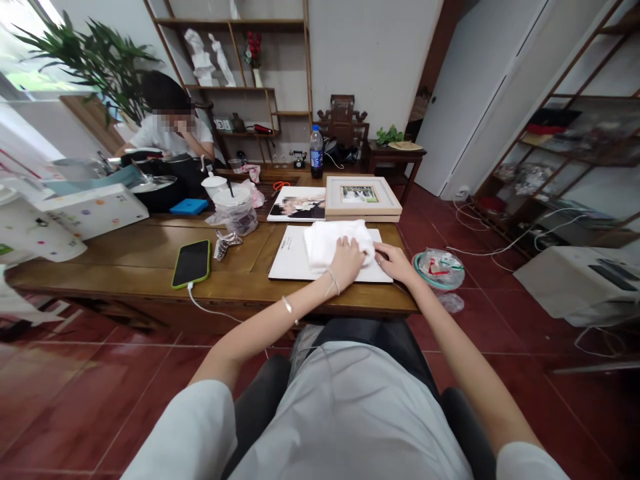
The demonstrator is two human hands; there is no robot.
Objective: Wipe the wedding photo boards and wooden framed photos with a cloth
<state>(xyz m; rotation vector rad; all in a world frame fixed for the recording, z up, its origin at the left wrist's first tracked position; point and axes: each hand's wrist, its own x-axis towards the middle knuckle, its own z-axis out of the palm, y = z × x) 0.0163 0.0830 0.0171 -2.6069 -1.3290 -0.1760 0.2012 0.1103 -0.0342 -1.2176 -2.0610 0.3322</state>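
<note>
A folded white towel lies on a flat white board with small dark print near its left side. My left hand rests on top of the towel, fingers bent into the cloth. At the board's right edge, my right hand lies with its fingers stretched toward the towel's bunched side, steadying the board. Just behind the board are a photo print and a light picture frame, which sits on another frame.
On the wooden table a charging phone, a silver claw-like clip and a bagged cup stand left. A bottle stands behind. Another person sits far left. A plastic-lined bin is at right.
</note>
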